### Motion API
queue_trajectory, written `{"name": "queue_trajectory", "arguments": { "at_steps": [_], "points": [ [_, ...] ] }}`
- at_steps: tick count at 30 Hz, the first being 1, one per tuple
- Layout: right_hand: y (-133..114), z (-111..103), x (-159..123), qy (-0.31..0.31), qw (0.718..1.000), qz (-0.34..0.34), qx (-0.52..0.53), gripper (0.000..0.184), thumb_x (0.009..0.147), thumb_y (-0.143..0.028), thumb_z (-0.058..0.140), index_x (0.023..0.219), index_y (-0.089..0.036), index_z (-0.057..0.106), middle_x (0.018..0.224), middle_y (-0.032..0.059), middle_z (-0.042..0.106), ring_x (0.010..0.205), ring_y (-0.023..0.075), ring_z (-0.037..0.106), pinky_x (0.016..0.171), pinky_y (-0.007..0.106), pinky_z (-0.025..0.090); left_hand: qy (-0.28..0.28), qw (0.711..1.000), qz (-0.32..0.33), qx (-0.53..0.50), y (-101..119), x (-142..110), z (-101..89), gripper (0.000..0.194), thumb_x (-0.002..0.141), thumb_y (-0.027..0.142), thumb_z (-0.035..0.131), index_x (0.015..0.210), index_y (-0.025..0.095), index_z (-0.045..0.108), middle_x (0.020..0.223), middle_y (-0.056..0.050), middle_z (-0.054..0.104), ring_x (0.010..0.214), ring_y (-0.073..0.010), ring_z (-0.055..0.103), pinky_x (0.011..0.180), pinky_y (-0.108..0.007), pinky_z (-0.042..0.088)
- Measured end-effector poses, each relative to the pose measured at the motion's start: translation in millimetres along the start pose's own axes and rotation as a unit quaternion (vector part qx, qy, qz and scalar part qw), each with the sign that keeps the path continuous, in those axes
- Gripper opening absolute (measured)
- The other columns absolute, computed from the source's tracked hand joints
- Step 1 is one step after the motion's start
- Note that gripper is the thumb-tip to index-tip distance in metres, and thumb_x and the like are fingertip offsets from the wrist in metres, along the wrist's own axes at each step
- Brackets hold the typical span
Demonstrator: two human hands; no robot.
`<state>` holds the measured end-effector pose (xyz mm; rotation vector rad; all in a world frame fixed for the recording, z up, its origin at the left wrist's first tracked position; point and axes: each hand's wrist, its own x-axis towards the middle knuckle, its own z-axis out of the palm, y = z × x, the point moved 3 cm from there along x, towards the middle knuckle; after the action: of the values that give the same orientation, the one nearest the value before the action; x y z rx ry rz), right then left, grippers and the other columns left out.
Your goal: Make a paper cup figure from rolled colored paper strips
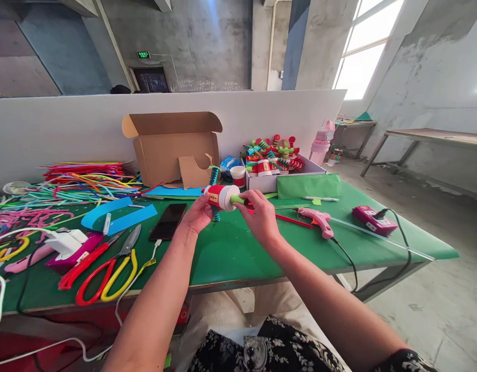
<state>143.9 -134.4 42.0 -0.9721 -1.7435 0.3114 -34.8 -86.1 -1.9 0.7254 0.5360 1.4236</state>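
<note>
Above the green table, my left hand [198, 213] is closed around a small red-and-white paper cup [225, 197] turned on its side. Dark teal coiled pipe cleaners [214, 175] stick out above and below the cup. My right hand [262, 216] pinches a light green piece [235, 198], like rolled or folded paper, against the cup's white end; whether it is attached there I cannot tell. Nearest to my left hand on the table lies a black phone [167, 222]. Right of my right hand rests a pink hot glue gun [319, 221].
Scissors [120, 258], blue strips [133, 219] and piles of pipe cleaners [79, 186] lie at left. A cardboard box [176, 147] stands behind. A white box [262, 183] holds several finished-looking cup figures. A purple power block [373, 220] with a cable sits at right.
</note>
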Motion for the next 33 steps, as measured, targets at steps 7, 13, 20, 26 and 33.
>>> {"name": "queue_trajectory", "arguments": {
  "at_steps": [7, 13, 20, 26, 33],
  "points": [
    [0, 0, 0, 0.003, 1.0, -0.002, 0.0, 0.003, 0.086, -0.024, 0.062, 0.088, -0.023, 0.063, 0.09, 0.0023, 0.065, 0.073, 0.0159, 0.061, 0.067, 0.026, 0.048, 0.006, 1.0, -0.002, -0.004, 0, 0, -2.0, 0.037, 0.086, 0.024, 0.066, 0.123, 0.018, 0.061, 0.103, -0.008, 0.076, 0.095, -0.022, 0.071, 0.08, -0.032, 0.059],
    [0, 0, 0, 0.003, 1.0, -0.001, 0.003, 0.004, 0.085, -0.023, 0.063, 0.089, -0.022, 0.064, 0.09, 0.002, 0.065, 0.073, 0.0153, 0.061, 0.068, 0.026, 0.049, -0.004, 1.0, 0.009, 0.005, 1, -2, 2.9, 0.025, 0.084, 0.024, 0.069, 0.108, 0.016, 0.066, 0.098, -0.006, 0.077, 0.089, -0.0191, 0.072, 0.074, -0.028, 0.06],
    [9, 2, -1, 0.025, 0.998, 0.019, 0.05, 0.009, 0.081, -0.025, 0.066, 0.089, -0.023, 0.062, 0.092, 0.0024, 0.065, 0.075, 0.0161, 0.063, 0.072, 0.029, 0.053, 0.007, 0.998, 0.037, 0.058, 6, 1, 1.8, 0.029, 0.074, 0.028, 0.079, 0.098, 0.016, 0.068, 0.091, -0.005, 0.077, 0.085, -0.0194, 0.072, 0.073, -0.028, 0.06],
    [36, 10, -4, 0.024, 0.988, 0.106, 0.106, 0.021, 0.076, -0.028, 0.069, 0.092, -0.022, 0.058, 0.087, 0.0021, 0.067, 0.075, 0.0184, 0.065, 0.071, 0.032, 0.053, 0.027, 0.986, 0.042, 0.159, 15, 6, 3.9, 0.036, 0.059, 0.033, 0.087, 0.081, 0.016, 0.064, 0.079, -0.003, 0.074, 0.073, -0.0176, 0.07, 0.065, -0.027, 0.058],
    [60, 16, -3, -0.038, 0.983, 0.165, 0.077, 0.019, 0.07, -0.028, 0.072, 0.086, -0.021, 0.063, 0.088, 0.0011, 0.072, 0.083, 0.0203, 0.066, 0.077, 0.032, 0.05, 0.013, 0.938, 0.035, 0.346, 31, 8, 28.9, 0.053, 0.048, 0.044, 0.091, 0.081, 0.018, 0.058, 0.081, -0.002, 0.073, 0.082, -0.0216, 0.069, 0.068, -0.031, 0.056]
  ]
}}
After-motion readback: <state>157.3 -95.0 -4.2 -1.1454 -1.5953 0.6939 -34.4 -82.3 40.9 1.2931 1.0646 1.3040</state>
